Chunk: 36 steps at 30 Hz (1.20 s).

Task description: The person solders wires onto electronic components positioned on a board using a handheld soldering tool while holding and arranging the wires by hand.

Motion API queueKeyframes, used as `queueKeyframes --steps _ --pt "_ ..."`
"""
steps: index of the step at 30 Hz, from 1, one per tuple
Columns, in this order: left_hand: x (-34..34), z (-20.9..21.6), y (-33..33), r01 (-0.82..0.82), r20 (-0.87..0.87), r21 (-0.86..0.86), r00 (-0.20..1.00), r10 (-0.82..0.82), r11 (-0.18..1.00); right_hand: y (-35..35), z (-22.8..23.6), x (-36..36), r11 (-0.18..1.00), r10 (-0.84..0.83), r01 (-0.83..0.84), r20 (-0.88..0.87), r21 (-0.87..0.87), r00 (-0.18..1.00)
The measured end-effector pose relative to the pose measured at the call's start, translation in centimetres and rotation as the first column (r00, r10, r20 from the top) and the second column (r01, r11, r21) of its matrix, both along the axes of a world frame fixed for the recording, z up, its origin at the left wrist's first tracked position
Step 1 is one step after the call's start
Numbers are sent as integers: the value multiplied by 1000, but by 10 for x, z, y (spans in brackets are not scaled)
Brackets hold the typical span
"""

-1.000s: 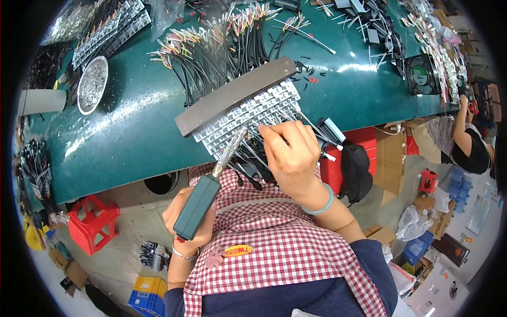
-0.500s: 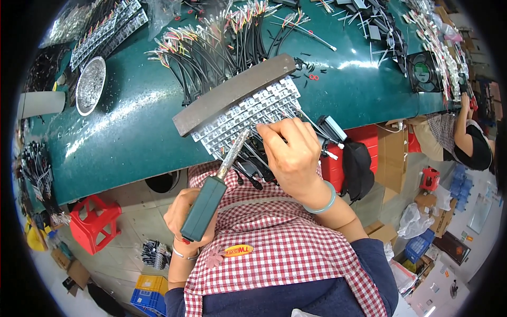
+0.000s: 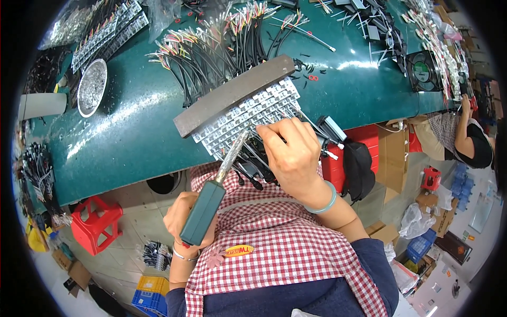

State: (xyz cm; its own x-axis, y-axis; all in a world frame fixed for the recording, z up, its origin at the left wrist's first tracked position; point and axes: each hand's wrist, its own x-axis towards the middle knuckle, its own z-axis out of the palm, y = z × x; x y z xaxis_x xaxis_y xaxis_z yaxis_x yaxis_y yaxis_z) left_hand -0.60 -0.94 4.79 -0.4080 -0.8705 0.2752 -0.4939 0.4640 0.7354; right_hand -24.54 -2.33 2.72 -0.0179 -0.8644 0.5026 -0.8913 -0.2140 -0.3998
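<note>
My left hand (image 3: 181, 214) is wrapped round a soldering iron with a blocky green handle (image 3: 203, 212). Its metal barrel slants up to a panel of small white circuit boards (image 3: 269, 100), and the tip is over the panel's near part. Close beside the tip, my right hand (image 3: 293, 151) is closed in a pinch at the boards; what lies between the fingertips is too small to make out. Black cables (image 3: 257, 170) hang from the panel's near edge, partly behind my right hand. A heavy grey-brown bar (image 3: 235, 94) lies along the panel's far side.
Beyond the bar lies a bundle of black cables with stripped coloured ends (image 3: 211, 53). A silver bowl (image 3: 92, 87) stands at left on the green table (image 3: 121, 142). At right are a small fan (image 3: 423, 71) and another person's arm (image 3: 465, 132). A red stool (image 3: 96, 224) stands below left.
The soldering iron's handle has dropped very slightly toward me, while its tip stays at the boards. My right hand holds nearly the same place.
</note>
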Motion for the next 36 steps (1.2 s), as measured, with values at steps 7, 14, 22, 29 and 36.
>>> queueKeyframes --steps 7,14,22,29,36 --pt "0 6 0 -29 7 -77 1000 29 997 1 2 1 1000 -3 3 -2 12 1000" --pt "-2 4 4 -68 -11 -26 998 68 997 0 1 2 1000 -8 8 13 10 1000" --pt "-1 3 6 -71 -8 16 997 71 997 -1 1 8 999 -43 45 76 -19 996" --pt "-1 2 5 -48 10 20 999 48 999 -1 0 9 999 -42 42 60 -4 997" --pt "-2 -4 3 -42 -43 62 998 45 997 -2 0 10 999 -35 36 36 -4 999"
